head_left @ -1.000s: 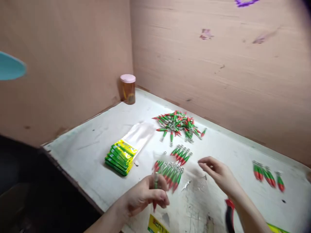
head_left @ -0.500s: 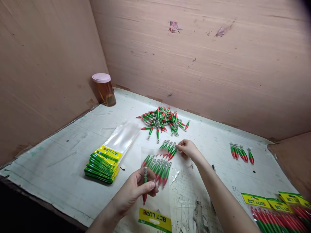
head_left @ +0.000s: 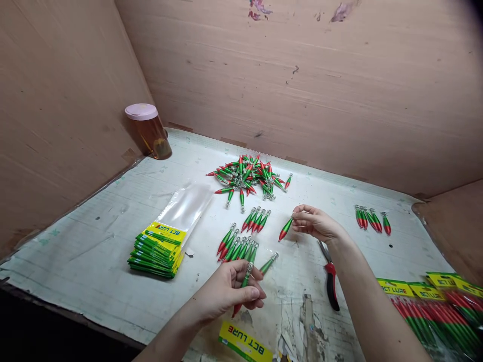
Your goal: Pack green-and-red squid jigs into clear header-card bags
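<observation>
My left hand [head_left: 237, 287] is closed on a green-and-red fishing lure [head_left: 246, 276], tip slanting down. Against the same hand is a clear plastic bag with a yellow BCT LURE header [head_left: 246, 343], header toward me. My right hand [head_left: 315, 223] pinches another lure [head_left: 286, 230] by its hooked end, red tip down. Between the hands lie a short row of lures [head_left: 256, 220] and a nearer group [head_left: 228, 241], partly hidden by my left hand. One slanted lure [head_left: 269, 263] shows beside my left fingers; whether the bag covers it I cannot tell.
A heap of lures [head_left: 245, 176] lies farther back. At left is a stack of header bags [head_left: 156, 249]; behind it stands a lidded amber jar [head_left: 149, 133]. Red-handled pliers [head_left: 331, 284], several lures [head_left: 372, 220] and filled packs [head_left: 426, 311] are on the right.
My right hand has moved right, away from the short row, with a lure in its fingers. My left hand and the bag have shifted slightly right. The pliers now show more fully.
</observation>
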{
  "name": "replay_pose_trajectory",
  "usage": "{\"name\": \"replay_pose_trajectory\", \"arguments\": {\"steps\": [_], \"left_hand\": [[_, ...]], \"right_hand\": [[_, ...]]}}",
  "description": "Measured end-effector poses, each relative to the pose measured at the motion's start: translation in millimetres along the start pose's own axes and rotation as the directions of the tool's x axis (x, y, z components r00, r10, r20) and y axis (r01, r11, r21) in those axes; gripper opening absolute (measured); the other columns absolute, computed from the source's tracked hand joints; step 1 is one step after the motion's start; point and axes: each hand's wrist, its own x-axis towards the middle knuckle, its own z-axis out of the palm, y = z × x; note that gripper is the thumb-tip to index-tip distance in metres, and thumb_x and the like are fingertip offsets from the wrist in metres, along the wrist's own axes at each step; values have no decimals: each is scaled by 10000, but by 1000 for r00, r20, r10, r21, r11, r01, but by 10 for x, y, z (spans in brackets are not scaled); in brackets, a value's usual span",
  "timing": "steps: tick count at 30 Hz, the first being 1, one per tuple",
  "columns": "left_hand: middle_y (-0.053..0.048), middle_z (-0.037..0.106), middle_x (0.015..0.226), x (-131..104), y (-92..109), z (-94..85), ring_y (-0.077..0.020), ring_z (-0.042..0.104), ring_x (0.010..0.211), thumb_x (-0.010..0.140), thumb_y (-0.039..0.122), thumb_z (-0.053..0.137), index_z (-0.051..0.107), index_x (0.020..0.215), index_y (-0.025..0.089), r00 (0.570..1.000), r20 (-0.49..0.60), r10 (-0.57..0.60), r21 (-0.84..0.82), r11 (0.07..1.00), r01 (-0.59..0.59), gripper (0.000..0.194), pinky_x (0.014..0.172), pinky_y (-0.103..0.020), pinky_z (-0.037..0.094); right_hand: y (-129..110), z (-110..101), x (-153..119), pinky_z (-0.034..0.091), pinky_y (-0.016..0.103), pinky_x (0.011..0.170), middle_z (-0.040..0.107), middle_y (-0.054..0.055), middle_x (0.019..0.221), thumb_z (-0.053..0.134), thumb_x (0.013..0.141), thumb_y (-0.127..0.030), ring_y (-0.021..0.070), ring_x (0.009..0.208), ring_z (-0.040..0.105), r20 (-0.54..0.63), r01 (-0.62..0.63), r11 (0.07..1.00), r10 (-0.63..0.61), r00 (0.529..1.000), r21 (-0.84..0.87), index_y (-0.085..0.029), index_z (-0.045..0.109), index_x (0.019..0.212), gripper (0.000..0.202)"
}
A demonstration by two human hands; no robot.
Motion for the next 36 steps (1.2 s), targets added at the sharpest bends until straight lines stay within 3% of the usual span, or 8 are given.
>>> {"name": "replay_pose_trajectory", "arguments": {"steps": [6, 14, 20, 25, 29, 36], "left_hand": [[-65, 731, 769, 3, 45, 105, -181, 717, 681, 616, 299, 846, 612, 920, 121, 996, 6, -84, -7, 996, 84, 423, 657, -277, 524], [-99, 748, 845, 13, 96, 142, -176, 715, 684, 610, 239, 843, 629, 932, 119, 996, 37, -87, -18, 996, 88, 405, 629, -261, 526], [-107, 754, 899, 18, 144, 153, -171, 713, 690, 623, 210, 826, 648, 959, 129, 994, 52, -100, -19, 995, 102, 389, 582, -232, 511], [-110, 744, 904, 15, 95, 130, -185, 714, 722, 668, 189, 790, 648, 1015, 139, 982, 147, -116, 18, 993, 115, 377, 588, -234, 495], [-102, 739, 809, 6, 79, 132, -166, 687, 645, 691, 201, 771, 660, 988, 126, 977, 181, -115, 28, 993, 112, 325, 521, -211, 446], [-117, 747, 940, 12, 152, 164, -143, 673, 606, 657, 176, 798, 651, 951, 135, 981, 167, -103, 5, 995, 104, 331, 435, -184, 416]], "right_hand": [[-211, 205, -306, 544, 294, 694, 602, -50, 694, 832, 658, -270, 98, 612, 615, 149, 62, 994, -75, 986, 89, -204, 571, 832, 321], [-180, 553, -587, 454, 232, 588, 597, -27, 688, 826, 659, -229, 94, 603, 561, 398, 64, 998, -47, 916, -29, -161, 607, 815, 277], [-165, 594, -647, 401, 222, 596, 555, -31, 712, 817, 669, -249, 95, 644, 476, 473, 191, 953, -59, 879, -235, -170, 592, 752, 253], [-191, 568, -628, 373, 231, 568, 557, -34, 666, 780, 726, -291, 96, 607, 457, 555, 239, 921, -32, 831, -306, -164, 603, 729, 219], [-220, 558, -612, 418, 234, 609, 611, -21, 711, 778, 737, -302, 106, 645, 523, 604, 246, 913, 0, 797, -324, -155, 652, 780, 199], [-205, 610, -591, 509, 274, 715, 692, 21, 785, 782, 736, -296, 150, 743, 647, 680, 256, 917, 22, 733, -305, -150, 704, 798, 176]]}}
